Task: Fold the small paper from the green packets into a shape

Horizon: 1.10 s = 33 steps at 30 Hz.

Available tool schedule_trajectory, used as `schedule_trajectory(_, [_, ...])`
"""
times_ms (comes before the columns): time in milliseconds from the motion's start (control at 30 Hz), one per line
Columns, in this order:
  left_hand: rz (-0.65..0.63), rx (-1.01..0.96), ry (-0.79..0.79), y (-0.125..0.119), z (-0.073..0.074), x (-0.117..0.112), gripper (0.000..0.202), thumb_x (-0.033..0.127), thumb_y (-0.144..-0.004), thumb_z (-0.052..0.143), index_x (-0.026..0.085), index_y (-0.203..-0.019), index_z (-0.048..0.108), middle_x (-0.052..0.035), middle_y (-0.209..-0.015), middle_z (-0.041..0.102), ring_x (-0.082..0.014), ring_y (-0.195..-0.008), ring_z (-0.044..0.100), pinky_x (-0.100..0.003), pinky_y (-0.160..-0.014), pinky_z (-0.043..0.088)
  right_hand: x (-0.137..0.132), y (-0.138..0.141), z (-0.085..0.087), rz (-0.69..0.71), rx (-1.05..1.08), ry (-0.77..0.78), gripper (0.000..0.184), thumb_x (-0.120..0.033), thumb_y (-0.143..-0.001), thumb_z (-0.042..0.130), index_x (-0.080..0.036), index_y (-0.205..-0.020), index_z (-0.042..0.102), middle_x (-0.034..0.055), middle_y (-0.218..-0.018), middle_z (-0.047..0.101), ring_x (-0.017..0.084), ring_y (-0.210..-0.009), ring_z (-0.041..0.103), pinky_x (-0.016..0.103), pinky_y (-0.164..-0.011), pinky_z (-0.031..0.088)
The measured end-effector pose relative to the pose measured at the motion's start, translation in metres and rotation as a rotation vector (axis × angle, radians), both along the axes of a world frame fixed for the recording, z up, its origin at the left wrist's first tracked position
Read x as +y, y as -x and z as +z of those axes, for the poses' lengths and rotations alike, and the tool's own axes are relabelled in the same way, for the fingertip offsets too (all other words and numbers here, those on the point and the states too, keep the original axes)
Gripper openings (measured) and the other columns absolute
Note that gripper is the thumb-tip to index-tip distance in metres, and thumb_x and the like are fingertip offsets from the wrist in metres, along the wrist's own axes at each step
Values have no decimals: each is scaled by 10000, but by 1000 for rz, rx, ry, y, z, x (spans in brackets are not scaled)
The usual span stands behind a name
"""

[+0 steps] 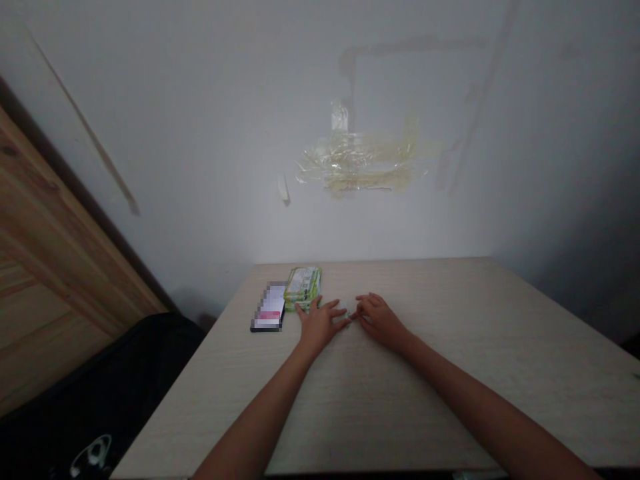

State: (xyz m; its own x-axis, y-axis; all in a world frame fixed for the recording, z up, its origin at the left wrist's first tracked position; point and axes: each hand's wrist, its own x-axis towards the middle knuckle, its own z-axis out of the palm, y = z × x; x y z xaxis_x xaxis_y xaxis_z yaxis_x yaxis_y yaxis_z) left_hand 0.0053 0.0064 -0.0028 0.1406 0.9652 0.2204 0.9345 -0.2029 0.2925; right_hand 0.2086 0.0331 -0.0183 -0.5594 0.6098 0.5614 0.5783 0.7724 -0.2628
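Observation:
My left hand (320, 325) rests on the table with its fingers spread. Its thumb side touches or nearly touches a stack of green and white plastic packs (303, 283). Close to its right, my right hand (379, 319) has its fingers curled, the thumb and forefinger drawn together. Between the fingertips of both hands lies a small greenish scrap (349, 315), too small to name. Whether the right fingers pinch it or something else cannot be made out. A phone (270, 308) with a lit, blurred-out screen lies left of the packs.
The pale wooden table (450, 293) reaches back to a grey wall (225, 133) with peeling clear tape (360, 160) on it. At the left are a wooden panel (45, 267) and a black fabric item (125, 373) with a white print.

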Motion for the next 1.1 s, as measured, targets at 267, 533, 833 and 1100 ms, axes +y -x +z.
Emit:
schedule_trajectory(267, [10,17,-1,0,-1,0,318,638,-795,552,518,-1067,665,91,-1410,518,-392,-1376,277,-793,-1010,-58,2,6,-1,-91,-36,-55,86,-136,-874,552,-198,-934,563,102,-1019,669,244,-1156,569,509,-1046,387])
schedule_trajectory(533, [28,41,18,-2,3,-3,306,628,-799,556,550,-1080,644,90,-1419,506,-374,-1385,264,-770,-1036,-24,9,14,-6,-191,-75,-82,106,-132,-903,509,-180,-950,591,149,-1138,646,243,-1177,551,507,-1058,376])
schedule_trajectory(833, [58,-15,-53,0,-4,-2,352,620,-760,616,500,-1088,663,56,-1401,523,-367,-1367,271,-760,-1045,-24,7,12,-1,-94,-48,-75,175,-62,-867,490,-182,-956,581,104,-1043,660,233,-1113,576,489,-1053,389])
schedule_trajectory(1100, [9,7,22,3,-1,-1,332,633,-772,589,534,-1082,652,73,-1460,450,-398,-1395,217,-796,-1008,-25,4,6,-4,-116,-63,-87,182,-76,-863,496,-183,-972,594,124,-1109,646,238,-1167,548,495,-1069,368])
